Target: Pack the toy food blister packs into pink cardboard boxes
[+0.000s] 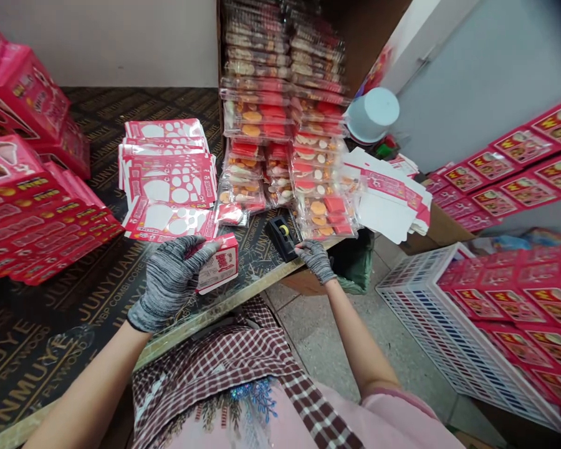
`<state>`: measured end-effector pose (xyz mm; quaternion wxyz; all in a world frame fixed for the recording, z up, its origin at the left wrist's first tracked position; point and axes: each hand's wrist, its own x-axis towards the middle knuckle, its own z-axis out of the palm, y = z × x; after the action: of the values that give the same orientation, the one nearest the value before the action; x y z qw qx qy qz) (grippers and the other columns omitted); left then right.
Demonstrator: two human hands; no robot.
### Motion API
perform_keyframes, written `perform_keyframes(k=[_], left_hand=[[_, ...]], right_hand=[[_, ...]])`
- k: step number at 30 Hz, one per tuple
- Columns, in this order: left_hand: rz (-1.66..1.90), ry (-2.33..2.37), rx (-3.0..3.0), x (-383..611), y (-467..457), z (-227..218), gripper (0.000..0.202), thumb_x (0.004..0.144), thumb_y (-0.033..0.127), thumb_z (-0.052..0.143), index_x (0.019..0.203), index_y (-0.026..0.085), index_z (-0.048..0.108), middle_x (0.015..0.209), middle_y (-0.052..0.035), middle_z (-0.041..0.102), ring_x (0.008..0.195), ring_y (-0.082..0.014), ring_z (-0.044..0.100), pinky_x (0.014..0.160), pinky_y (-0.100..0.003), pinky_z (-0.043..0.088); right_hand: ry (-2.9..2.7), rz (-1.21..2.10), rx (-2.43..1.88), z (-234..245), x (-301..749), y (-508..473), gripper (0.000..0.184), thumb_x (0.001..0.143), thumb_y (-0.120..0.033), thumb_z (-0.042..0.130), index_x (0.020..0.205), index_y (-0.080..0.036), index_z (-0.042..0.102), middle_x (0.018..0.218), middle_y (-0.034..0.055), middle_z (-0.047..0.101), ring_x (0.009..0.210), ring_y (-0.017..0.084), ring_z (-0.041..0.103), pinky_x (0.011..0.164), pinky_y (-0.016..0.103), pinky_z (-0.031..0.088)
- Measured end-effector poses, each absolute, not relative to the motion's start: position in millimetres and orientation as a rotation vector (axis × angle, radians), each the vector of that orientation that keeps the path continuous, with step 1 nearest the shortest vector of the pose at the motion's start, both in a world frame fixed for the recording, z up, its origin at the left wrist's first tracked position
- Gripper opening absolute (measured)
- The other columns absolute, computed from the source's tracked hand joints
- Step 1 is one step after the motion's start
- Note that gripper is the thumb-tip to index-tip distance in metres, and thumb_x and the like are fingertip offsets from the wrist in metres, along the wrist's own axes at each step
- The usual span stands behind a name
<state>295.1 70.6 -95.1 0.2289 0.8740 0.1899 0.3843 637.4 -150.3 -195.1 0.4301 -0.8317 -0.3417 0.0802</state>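
Observation:
My left hand (172,280), in a grey knit glove, is closed around a small pink and white printed box (220,267) above the table's front edge. A black tape dispenser (282,238) with a yellow core stands to the right of the box. At the near end of this dispenser are the pinched fingertips of my gloved right hand (316,260); whatever lies between them is too small to make out. Beyond my left hand is a stack of flat pink cards with white cut-out shapes (168,181). Clear packets with red and orange pieces (280,125) lie in rows behind the dispenser.
Pink boxes (42,206) are piled at the left on the dark printed tabletop (98,305). Flat white-and-pink cartons (388,199) and a pale blue tub (374,115) are at the back right. A white basket (416,305) of pink boxes stands at the right.

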Motion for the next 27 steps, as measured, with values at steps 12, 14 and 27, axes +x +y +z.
perform_keyframes(k=[12, 14, 27], left_hand=[[1.035, 0.543, 2.73, 320, 61, -117, 0.026, 0.094, 0.032, 0.058, 0.11, 0.024, 0.077, 0.104, -0.0131, 0.076, 0.089, -0.0279, 0.072, 0.077, -0.039, 0.056], [1.049, 0.546, 2.761, 321, 64, -119, 0.025, 0.094, 0.029, 0.059, 0.111, 0.024, 0.077, 0.104, -0.0126, 0.076, 0.089, -0.0273, 0.072, 0.077, -0.038, 0.056], [1.111, 0.522, 2.731, 320, 59, -118, 0.026, 0.092, 0.026, 0.058, 0.111, 0.025, 0.076, 0.103, -0.0103, 0.076, 0.087, -0.0253, 0.07, 0.076, -0.038, 0.057]], right_hand=[[-0.607, 0.253, -1.961, -212, 639, -145, 0.032, 0.067, -0.055, 0.069, 0.069, -0.023, 0.066, 0.081, 0.0053, 0.07, 0.081, 0.023, 0.064, 0.09, 0.047, 0.053], [-0.533, 0.263, -1.939, -215, 635, -155, 0.038, 0.067, -0.06, 0.068, 0.073, -0.023, 0.066, 0.076, 0.0026, 0.069, 0.074, 0.02, 0.062, 0.082, 0.043, 0.054], [-0.458, 0.269, -1.801, -215, 596, -159, 0.043, 0.078, -0.065, 0.059, 0.063, -0.025, 0.052, 0.053, -0.003, 0.049, 0.058, 0.015, 0.047, 0.06, 0.03, 0.045]])
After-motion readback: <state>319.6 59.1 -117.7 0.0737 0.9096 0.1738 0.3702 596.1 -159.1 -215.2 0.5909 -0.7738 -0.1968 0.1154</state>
